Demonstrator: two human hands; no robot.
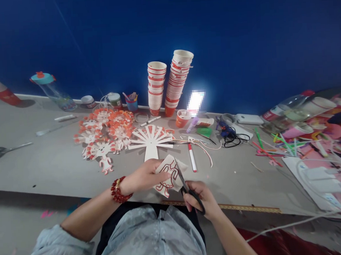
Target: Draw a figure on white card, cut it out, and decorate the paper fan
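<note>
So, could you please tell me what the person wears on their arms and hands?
The left hand and right hand are bare. A red bead bracelet circles the left wrist. A pale blue-grey sleeve is pushed up the left arm; the right forearm is bare.

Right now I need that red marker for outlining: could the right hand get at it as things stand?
Probably not at once: the right hand is gripping scissors cutting the paper cutout. The red marker lies uncovered on the table just beyond.
</note>
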